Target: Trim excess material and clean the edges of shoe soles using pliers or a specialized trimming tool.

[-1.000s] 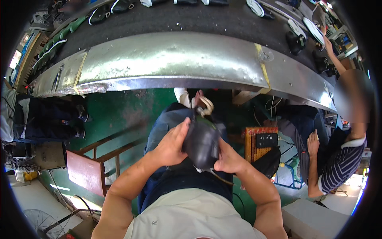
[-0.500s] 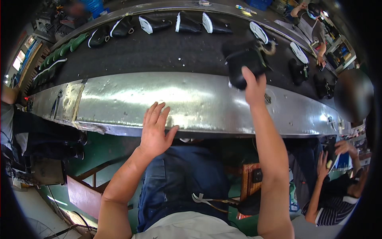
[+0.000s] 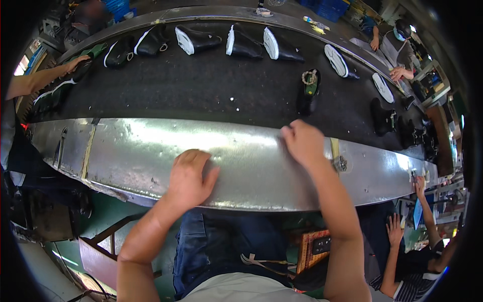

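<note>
Right grip [image 3: 304, 143] has released black shoe [image 3: 308, 95], seemingly upright.

Worktop [image 3: 176, 88]: dark, matt, rubber-like, smooth, scattered with pale specks. Metal ledge [image 3: 246, 171] along its front: bare, glossy, bright glare, surface scuffed and finely dented. Tape strip [image 3: 89, 151] across it: yellowish, dull. Row shoe [image 3: 204, 40]: black upper, smooth, leather-like, soft sheen; white sole [image 3: 184, 40], matt, rubbery-looking. Lone black shoe [image 3: 307, 104]: smooth, low sheen. Trousers [image 3: 236, 236]: blue woven cloth, creased, matt. Shirt [image 3: 241, 289]: pale soft cloth, matt.
</note>
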`<action>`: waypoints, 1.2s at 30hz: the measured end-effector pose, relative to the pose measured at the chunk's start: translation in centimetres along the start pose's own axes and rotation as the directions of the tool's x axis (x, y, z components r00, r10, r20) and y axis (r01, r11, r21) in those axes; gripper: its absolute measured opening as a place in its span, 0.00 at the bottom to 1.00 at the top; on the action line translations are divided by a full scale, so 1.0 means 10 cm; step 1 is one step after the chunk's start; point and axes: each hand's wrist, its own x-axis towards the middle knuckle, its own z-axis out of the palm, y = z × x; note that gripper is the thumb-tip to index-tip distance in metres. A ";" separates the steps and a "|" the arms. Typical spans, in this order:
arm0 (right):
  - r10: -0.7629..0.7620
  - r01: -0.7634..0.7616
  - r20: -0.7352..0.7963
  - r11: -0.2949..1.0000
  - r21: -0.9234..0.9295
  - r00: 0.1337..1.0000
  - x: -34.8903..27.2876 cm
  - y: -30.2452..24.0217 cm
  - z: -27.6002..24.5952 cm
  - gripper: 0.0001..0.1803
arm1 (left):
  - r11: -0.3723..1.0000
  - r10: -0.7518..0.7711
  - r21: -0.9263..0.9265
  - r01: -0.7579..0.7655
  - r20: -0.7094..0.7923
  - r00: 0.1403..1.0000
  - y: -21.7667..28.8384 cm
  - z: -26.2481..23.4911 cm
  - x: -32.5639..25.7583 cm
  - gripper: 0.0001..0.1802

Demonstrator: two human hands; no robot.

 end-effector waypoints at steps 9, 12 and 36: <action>-0.197 0.238 -0.190 0.946 0.219 0.962 0.01 0.16 0.33 0.12 | 0.464 -0.272 -0.728 0.505 0.425 0.863 0.08 1.48 2.73 0.16; -0.157 0.207 -0.198 0.942 0.264 0.968 0.02 0.19 0.28 0.11 | 0.516 -0.328 -0.756 0.402 0.259 0.908 0.12 2.15 3.56 0.16; -0.169 0.286 -0.321 0.888 0.360 0.932 0.06 0.23 0.45 0.05 | 0.190 -0.108 -0.924 0.333 0.317 0.942 0.37 0.08 1.74 0.20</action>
